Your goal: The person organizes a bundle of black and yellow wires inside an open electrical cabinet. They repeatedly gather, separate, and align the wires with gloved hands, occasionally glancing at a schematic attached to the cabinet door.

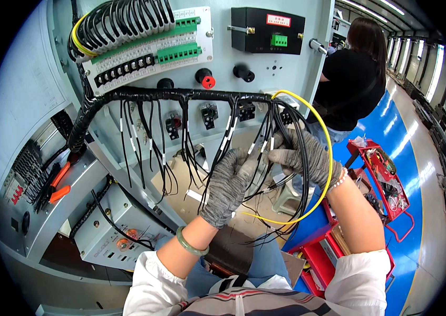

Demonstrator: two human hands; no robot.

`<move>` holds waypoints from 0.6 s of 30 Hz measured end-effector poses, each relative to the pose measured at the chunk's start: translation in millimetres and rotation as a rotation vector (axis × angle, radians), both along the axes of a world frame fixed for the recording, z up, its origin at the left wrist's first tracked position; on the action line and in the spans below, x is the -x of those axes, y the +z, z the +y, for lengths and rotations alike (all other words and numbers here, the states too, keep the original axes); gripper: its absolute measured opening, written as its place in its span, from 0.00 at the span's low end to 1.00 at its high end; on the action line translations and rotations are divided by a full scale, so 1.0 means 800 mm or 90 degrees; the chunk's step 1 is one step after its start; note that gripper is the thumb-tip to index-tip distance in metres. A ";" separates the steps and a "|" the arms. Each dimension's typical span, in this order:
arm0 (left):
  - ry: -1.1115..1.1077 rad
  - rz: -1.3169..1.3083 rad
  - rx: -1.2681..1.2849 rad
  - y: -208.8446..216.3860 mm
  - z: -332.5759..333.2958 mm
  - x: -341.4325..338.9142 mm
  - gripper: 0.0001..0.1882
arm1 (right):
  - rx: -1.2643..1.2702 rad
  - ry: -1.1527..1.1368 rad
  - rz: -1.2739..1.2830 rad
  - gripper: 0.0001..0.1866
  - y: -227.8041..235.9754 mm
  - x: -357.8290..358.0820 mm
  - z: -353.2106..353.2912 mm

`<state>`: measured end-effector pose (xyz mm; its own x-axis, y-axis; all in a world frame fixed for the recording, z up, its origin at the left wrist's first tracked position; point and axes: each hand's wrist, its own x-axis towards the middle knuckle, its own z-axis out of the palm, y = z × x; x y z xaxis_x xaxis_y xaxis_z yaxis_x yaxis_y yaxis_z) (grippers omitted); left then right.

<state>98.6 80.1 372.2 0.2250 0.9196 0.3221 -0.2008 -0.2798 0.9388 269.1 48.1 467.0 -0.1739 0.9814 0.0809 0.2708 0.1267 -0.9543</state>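
Note:
Both my hands wear grey knitted gloves. The fingers of my left hand pinch thin black wires that carry white marker sleeves. Close beside it, my right hand is closed around more black wires from the same bundle, and some hang past its palm. A yellow wire loops around the outside of my right hand and wrist. All these wires come down from a black wrapped harness running across the grey panel. The exact wire tips between my fingers are hidden.
Above the harness sit a terminal board and a black box. Orange-handled pliers rest at the left. A red cart with parts and a red drawer unit stand right. A person in black stands behind the panel.

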 end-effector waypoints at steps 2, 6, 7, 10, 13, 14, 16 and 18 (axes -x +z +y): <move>-0.012 0.003 0.012 0.000 -0.001 0.001 0.15 | -0.015 0.005 -0.021 0.14 0.000 -0.006 0.000; 0.011 -0.018 -0.017 -0.010 0.006 0.000 0.14 | -0.006 0.028 -0.025 0.17 -0.009 -0.013 0.007; 0.009 0.000 -0.012 -0.010 0.008 0.001 0.14 | -0.009 0.033 -0.021 0.17 -0.010 -0.013 0.008; -0.001 -0.026 -0.016 -0.003 0.003 0.001 0.14 | -0.016 0.042 -0.023 0.17 -0.008 -0.014 0.008; 0.008 0.009 0.001 -0.004 0.003 0.003 0.14 | -0.008 0.035 -0.029 0.16 -0.003 -0.011 0.005; 0.011 0.001 0.002 -0.004 0.003 0.002 0.14 | 0.002 0.029 -0.013 0.15 -0.001 -0.008 0.004; 0.015 -0.015 0.004 -0.003 0.001 0.000 0.14 | 0.008 0.027 0.004 0.14 -0.001 -0.007 0.003; -0.003 -0.016 0.014 0.000 -0.001 0.002 0.15 | 0.000 0.035 0.005 0.14 -0.003 -0.008 0.005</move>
<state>97.2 79.6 372.3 0.2210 0.9253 0.3082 -0.2257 -0.2589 0.9392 275.1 51.9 464.8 -0.2265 0.9706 0.0819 0.2565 0.1405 -0.9563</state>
